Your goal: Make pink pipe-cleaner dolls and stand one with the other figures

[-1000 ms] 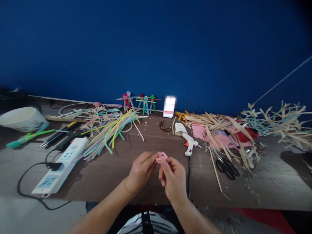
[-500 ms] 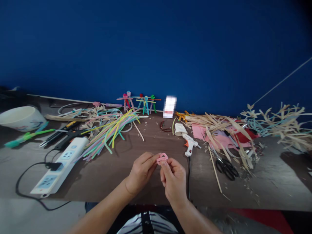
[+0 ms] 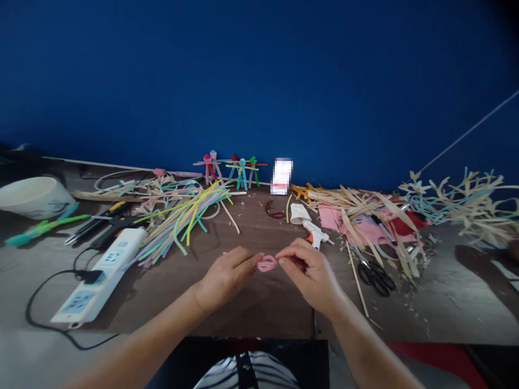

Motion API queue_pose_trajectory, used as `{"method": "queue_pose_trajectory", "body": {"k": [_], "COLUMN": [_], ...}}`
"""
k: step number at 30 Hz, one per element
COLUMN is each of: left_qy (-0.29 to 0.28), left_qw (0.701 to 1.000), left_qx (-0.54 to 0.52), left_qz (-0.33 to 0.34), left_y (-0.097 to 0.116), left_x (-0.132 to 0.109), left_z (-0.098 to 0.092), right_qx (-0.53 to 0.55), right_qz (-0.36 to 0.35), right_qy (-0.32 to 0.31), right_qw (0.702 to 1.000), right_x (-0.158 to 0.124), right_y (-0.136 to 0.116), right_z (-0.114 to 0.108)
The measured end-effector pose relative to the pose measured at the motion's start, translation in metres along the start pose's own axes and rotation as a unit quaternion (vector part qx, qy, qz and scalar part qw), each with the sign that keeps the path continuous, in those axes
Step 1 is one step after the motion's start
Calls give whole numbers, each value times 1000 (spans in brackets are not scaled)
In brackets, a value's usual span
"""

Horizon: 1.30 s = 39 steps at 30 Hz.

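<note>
A pink pipe cleaner (image 3: 266,267) is bent into a small coiled loop and held above the table in front of me. My left hand (image 3: 231,273) pinches its left side between thumb and fingers. On the other side my right hand (image 3: 310,273) is closed in a pinch, thumb and index fingertips at the loop's right edge. Just behind the right hand lies a white glue gun (image 3: 318,234), its handle partly covered by that hand. Several small pipe-cleaner figures (image 3: 242,174) stand against the blue wall.
On the left are a white power strip (image 3: 101,278), a bundle of coloured pipe cleaners (image 3: 178,221), a black glue gun (image 3: 115,231) and a white bowl (image 3: 36,197). Black scissors (image 3: 376,276), dried husk strips (image 3: 348,200) and pink sheets (image 3: 330,217) lie right. A blurred bright screen (image 3: 281,175) stands behind.
My right hand has shifted right and its fingers have straightened toward the loop's edge. My left hand has moved slightly left, and the pink loop looks wider and rounder.
</note>
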<state>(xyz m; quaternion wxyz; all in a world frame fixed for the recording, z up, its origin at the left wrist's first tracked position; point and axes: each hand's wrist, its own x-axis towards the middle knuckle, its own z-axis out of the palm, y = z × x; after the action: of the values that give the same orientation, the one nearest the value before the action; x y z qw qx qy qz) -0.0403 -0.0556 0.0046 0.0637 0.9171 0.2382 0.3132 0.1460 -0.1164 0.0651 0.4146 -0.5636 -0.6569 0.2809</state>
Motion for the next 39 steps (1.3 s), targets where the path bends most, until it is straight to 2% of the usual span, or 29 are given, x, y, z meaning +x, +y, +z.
{"method": "queue_pose_trajectory", "body": {"k": [3, 6, 13, 15, 17, 19, 20, 22, 24, 26, 30, 35, 39], "left_qy": [-28, -53, -66, -61, -40, -15, -5, 0, 10, 19, 6, -24, -16], "left_qw": [999, 998, 996, 995, 988, 962, 937, 862, 796, 766, 760, 757, 753], "left_qx": [15, 14, -49, -84, -139, -225, -278, -391, -469, -504, -514, -519, -522], "left_qz": [14, 31, 18, -4, -57, -155, -213, -323, -382, -398, -397, -396, -400], "left_y": [2, 4, 7, 9, 11, 14, 16, 18, 19, 19, 18, 20, 21], "left_x": [3, 5, 4, 4, 6, 9, 10, 12, 12, 11, 8, 7, 6], "left_z": [-3, -4, -2, 0, 3, 7, 10, 15, 20, 25, 29, 27, 28], "right_qx": [-63, -85, 31, 55, 85, 136, 166, 209, 213, 184, 116, 83, 59], "right_qz": [-6, 2, 65, 72, 72, 82, 89, 97, 80, 39, -25, -42, -63], "right_qy": [-81, -113, -106, -99, -87, -73, -62, -34, -3, 16, 41, 58, 65], "right_qw": [995, 990, 992, 991, 990, 985, 980, 972, 974, 982, 992, 994, 994], "right_x": [7, 10, 12, 12, 13, 12, 12, 11, 10, 9, 9, 9, 7], "right_y": [-5, -4, 8, 9, 12, 16, 18, 24, 29, 31, 30, 29, 28], "right_z": [-1, 4, 18, 19, 19, 18, 18, 20, 23, 26, 28, 27, 29]}}
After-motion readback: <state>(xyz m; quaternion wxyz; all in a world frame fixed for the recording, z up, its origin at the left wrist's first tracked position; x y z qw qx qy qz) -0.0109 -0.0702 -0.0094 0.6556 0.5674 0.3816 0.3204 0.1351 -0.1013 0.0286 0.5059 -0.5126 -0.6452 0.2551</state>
